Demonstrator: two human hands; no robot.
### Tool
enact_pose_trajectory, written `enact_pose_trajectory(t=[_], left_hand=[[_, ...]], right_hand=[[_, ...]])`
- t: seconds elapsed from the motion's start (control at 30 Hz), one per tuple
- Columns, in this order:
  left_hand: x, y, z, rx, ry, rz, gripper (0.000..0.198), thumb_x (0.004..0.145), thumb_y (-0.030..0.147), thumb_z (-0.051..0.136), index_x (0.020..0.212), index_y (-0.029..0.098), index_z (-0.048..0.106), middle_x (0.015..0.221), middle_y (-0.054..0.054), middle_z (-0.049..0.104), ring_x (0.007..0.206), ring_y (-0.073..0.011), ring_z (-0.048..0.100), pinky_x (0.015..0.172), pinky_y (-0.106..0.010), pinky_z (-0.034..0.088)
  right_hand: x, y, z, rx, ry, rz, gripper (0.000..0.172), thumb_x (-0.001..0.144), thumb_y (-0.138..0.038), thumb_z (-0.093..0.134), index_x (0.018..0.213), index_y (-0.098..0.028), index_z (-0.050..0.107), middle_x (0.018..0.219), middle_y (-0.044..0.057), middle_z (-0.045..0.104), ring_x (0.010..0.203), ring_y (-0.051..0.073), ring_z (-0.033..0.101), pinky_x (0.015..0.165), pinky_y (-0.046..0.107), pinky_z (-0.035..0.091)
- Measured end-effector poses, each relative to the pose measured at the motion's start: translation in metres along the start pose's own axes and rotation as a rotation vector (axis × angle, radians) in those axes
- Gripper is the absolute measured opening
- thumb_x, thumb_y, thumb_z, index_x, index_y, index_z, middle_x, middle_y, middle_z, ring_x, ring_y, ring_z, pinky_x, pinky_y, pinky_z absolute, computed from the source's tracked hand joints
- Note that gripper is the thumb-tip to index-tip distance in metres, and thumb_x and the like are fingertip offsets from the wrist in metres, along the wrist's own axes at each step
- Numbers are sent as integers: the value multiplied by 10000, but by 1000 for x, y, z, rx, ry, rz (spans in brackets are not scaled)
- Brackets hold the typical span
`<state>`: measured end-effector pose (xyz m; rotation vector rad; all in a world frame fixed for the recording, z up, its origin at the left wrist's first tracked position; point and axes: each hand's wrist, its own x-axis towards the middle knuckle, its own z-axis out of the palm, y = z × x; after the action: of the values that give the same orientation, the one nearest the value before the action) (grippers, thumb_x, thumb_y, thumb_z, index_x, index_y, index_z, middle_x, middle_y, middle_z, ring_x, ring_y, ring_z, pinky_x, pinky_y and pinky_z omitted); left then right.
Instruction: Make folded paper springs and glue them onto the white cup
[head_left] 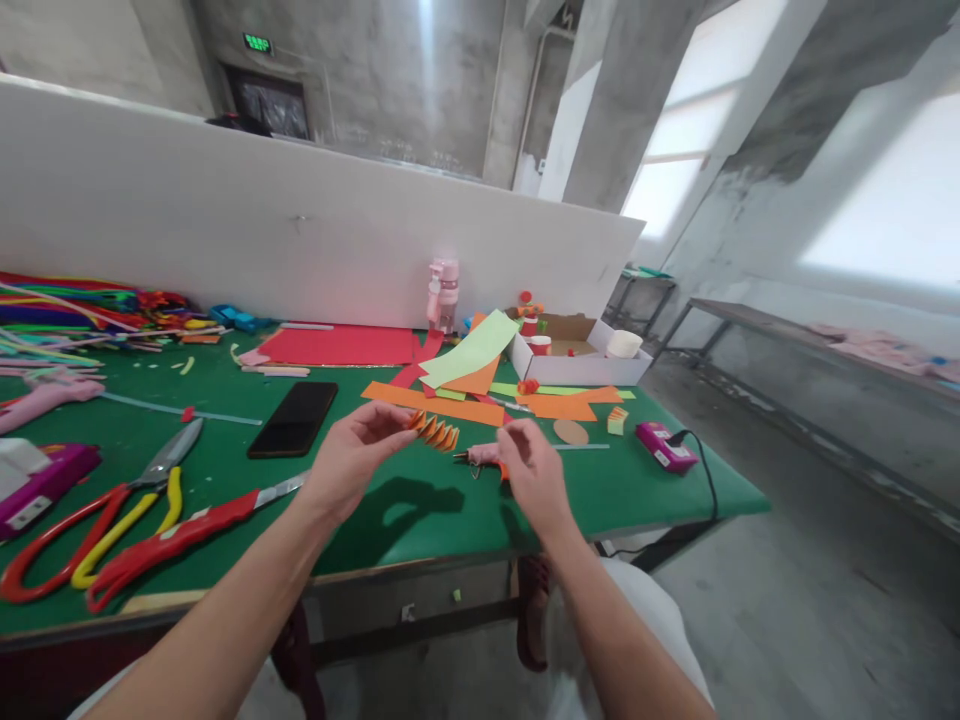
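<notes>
My left hand [360, 450] pinches one end of an accordion-folded orange paper strip [437, 432] and holds it above the green table. My right hand [534, 475] is curled at a pink glue gun [486, 455] whose nozzle points left. The hand covers the gun's rear; whether the fingers grip it or something small cannot be seen. A clear stick [589, 446] shows to the right of this hand. Behind the hands lie orange paper strips [435, 403] and a light green sheet [472, 350]. A black phone [294, 420] rests beyond my left wrist.
Red-handled scissors [112, 520], yellow-handled pliers [131, 530] and a red-handled knife [187, 532] lie at left. A white box [581, 370], a pink bottle [444, 295] and a purple power strip [667, 447] stand farther off. Colourful pipe cleaners [90, 310] are piled at the back left.
</notes>
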<state>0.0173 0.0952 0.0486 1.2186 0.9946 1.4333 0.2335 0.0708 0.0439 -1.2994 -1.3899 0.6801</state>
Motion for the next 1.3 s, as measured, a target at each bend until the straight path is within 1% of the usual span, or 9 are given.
enact_pose_trajectory(t=[0.07, 0.13, 0.2, 0.27, 0.43, 0.6, 0.77, 1.0, 1.3], left_hand=[[-2, -1, 5, 3, -20, -28, 397, 545, 456, 898, 754, 200, 677, 870, -43, 729, 855, -198, 661, 844, -357, 542], [-5, -1, 9, 7, -34, -45, 397, 545, 463, 897, 750, 204, 678, 893, -50, 741, 876, -208, 672, 864, -366, 547], [-7, -1, 12, 26, -50, -46, 391, 559, 478, 888, 750, 208, 679, 931, -63, 754, 907, -227, 685, 883, -385, 553], [-9, -1, 14, 67, -69, -35, 384, 577, 496, 874, 747, 211, 679, 972, -79, 762, 927, -249, 696, 889, -408, 561], [-10, -4, 16, 186, -99, 8, 323, 614, 474, 847, 752, 225, 693, 953, -82, 768, 911, -265, 704, 865, -416, 572], [-10, -7, 16, 248, -103, 59, 217, 653, 398, 808, 764, 236, 714, 966, -74, 767, 933, -263, 705, 909, -420, 559], [-12, -10, 16, 312, -97, 124, 145, 689, 368, 760, 765, 249, 727, 969, -71, 771, 963, -268, 705, 929, -429, 551], [-14, -10, 16, 375, -111, 173, 115, 719, 358, 729, 775, 259, 745, 975, -66, 777, 970, -270, 707, 911, -418, 555], [-16, -13, 15, 427, -179, 220, 131, 755, 345, 704, 807, 235, 752, 1028, -73, 775, 996, -250, 708, 915, -388, 555]], right_hand=[[-4, -4, 17, 463, -182, 261, 350, 831, -569, 635, 891, -228, 582, 856, 39, 687, 722, 185, 670, 752, 351, 556], [-8, -4, 30, 792, -367, 491, 369, 824, -547, 656, 928, -194, 628, 854, 57, 712, 698, 184, 685, 758, 363, 574], [-11, -1, 36, 996, -442, 597, 350, 826, -481, 683, 952, -155, 667, 859, 75, 730, 730, 183, 702, 812, 360, 580], [-13, 3, 37, 1097, -409, 604, 290, 817, -405, 727, 945, -150, 674, 883, 76, 744, 780, 180, 716, 871, 353, 574], [-17, 8, 33, 1117, -344, 586, 289, 762, -354, 824, 860, -174, 621, 935, 72, 750, 826, 185, 732, 870, 354, 589], [-18, 10, 38, 1141, -323, 648, 312, 795, -379, 805, 942, -153, 649, 867, 66, 741, 803, 177, 735, 805, 312, 600], [-19, 9, 41, 1160, -322, 669, 345, 762, -377, 833, 966, -153, 668, 882, 60, 756, 770, 157, 732, 750, 273, 597], [-21, 7, 43, 1130, -347, 651, 316, 748, -386, 845, 906, -186, 658, 883, 31, 763, 825, 163, 740, 739, 265, 591], [-20, 9, 43, 1165, -391, 625, 480, 617, -447, 921, 913, -161, 675, 855, 36, 767, 801, 156, 740, 710, 241, 591]])
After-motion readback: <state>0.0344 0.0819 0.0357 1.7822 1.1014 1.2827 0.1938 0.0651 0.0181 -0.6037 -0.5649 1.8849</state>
